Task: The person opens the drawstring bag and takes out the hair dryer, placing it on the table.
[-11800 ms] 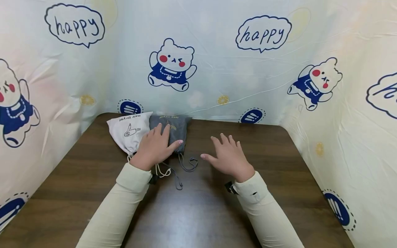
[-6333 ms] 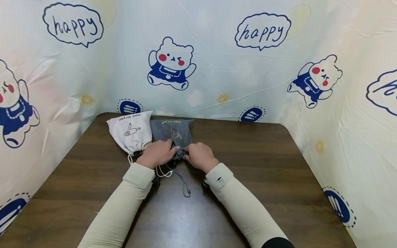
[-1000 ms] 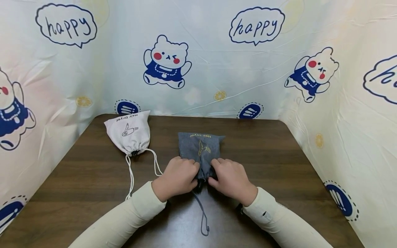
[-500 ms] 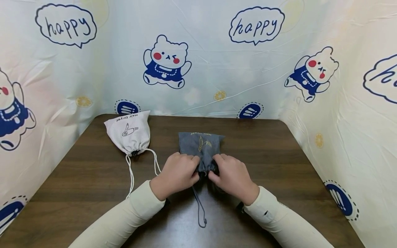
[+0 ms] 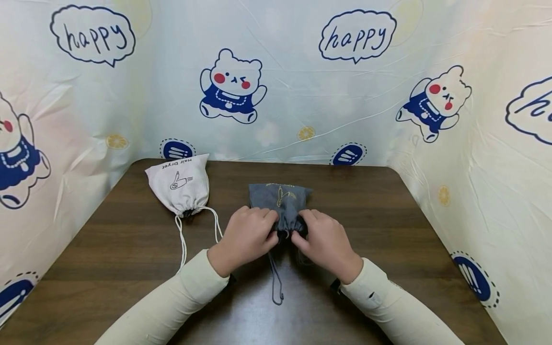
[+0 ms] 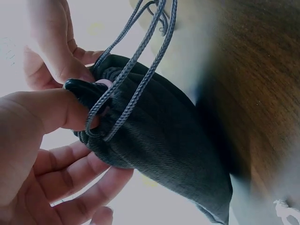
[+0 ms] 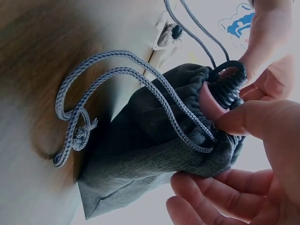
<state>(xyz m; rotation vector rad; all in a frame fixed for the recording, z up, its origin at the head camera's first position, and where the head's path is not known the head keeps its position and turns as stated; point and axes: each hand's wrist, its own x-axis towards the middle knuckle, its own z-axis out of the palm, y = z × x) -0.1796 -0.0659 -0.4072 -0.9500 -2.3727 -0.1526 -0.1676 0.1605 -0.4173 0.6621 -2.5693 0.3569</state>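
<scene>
"Dark brown wooden surface (image 5: 366, 206), pale cartoon-print curtain (image 5: 293, 28) behind. Where's the dark grey cloth drawstring pouch (image 5: 269, 194)?"

"Mid-surface, to the right of the white cloth drawstring pouch (image 5: 178, 182), not touching it. Left-hand grip (image 5: 247, 235) and right-hand grip (image 5: 327, 242) both pinch its gathered mouth."

"How will it handle?"

"Soft and floppy outside, I'd judge, hardly slippery. Black coiled piece (image 7: 227, 91) and smooth pink piece (image 7: 211, 103) at the mouth suggest stiffer contents; weight's uncertain. Hold the bunched rim, clear of the grey braided cord (image 5: 277, 290)."

Dk gry drawstring bag (image 5: 286, 203) (gathered), tilted.
</scene>
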